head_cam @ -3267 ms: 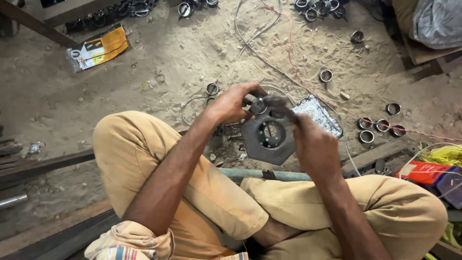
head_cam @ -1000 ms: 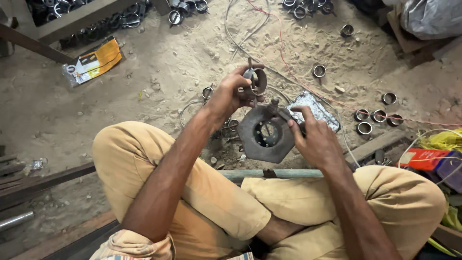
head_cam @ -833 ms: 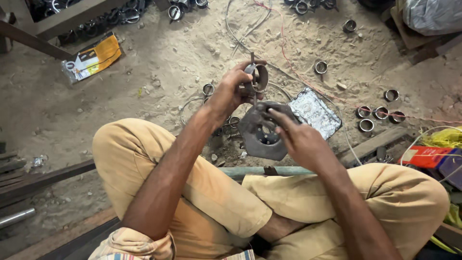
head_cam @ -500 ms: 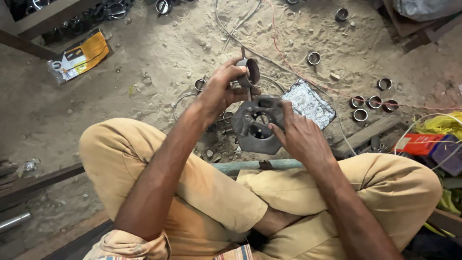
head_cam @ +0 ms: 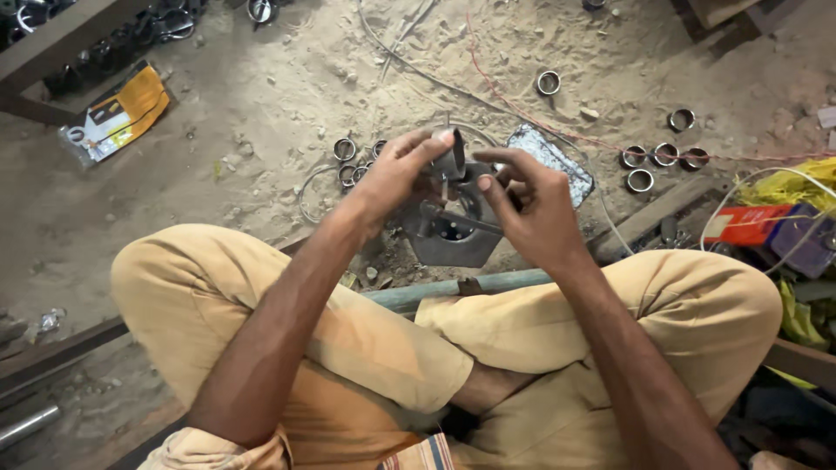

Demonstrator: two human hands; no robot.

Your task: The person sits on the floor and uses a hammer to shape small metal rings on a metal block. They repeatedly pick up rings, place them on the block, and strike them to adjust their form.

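Note:
I sit cross-legged on sandy ground. My left hand (head_cam: 394, 177) pinches a small dark metal ring piece (head_cam: 450, 161) between thumb and fingers, held just above a dark round metal housing (head_cam: 455, 237) that rests on the ground in front of my legs. My right hand (head_cam: 531, 209) is at the housing's right side, fingers bent and reaching toward the small piece; I cannot tell whether it grips anything. A thin rod crosses the housing's hollow centre.
Several loose metal rings (head_cam: 662, 157) lie on the sand to the right, more (head_cam: 348, 161) to the left. A crumpled foil sheet (head_cam: 557, 161) lies behind the housing. A yellow packet (head_cam: 117, 113), wires, a green-grey pipe (head_cam: 418, 294) and colourful boxes (head_cam: 766, 226) surround me.
My left hand lifted the small ring piece off the housing, then lowered it toward the housing. My right hand shifted from resting on the housing to meeting the piece. The view tilted down.

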